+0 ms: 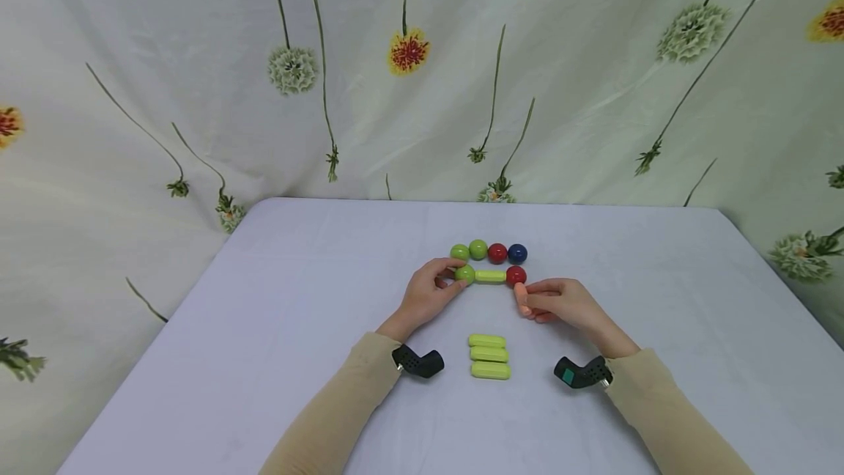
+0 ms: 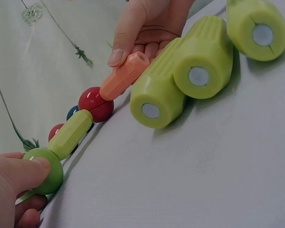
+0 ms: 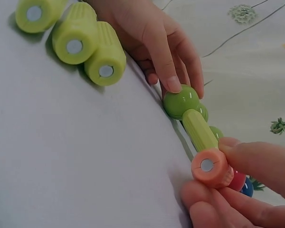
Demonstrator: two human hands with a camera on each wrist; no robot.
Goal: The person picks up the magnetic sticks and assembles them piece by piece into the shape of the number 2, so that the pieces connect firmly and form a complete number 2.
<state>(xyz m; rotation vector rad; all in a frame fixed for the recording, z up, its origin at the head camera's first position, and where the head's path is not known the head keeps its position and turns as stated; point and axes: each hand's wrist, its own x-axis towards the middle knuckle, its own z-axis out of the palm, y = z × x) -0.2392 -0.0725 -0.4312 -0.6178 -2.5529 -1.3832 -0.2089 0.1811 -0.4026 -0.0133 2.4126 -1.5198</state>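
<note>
My left hand [image 1: 425, 295] pinches a green ball [image 1: 465, 274] between thumb and fingers. A yellow-green ribbed stick [image 1: 490, 276] joins that ball to a red ball [image 1: 516, 275] on its right. My right hand [image 1: 565, 303] holds an orange stick [image 2: 125, 76] between thumb and fingers. In the left wrist view, one end of the orange stick appears to touch the red ball; its other end shows a grey metal disc. In the right wrist view, the orange stick hides most of the red ball.
Behind the joined pieces stand two green balls [image 1: 478, 249], another red ball [image 1: 497, 253] and a blue ball [image 1: 517, 253] in a row. Three yellow-green sticks [image 1: 489, 354] lie side by side nearer to me on the white table [image 1: 297, 387]. A flowered cloth [image 1: 580, 94] hangs behind.
</note>
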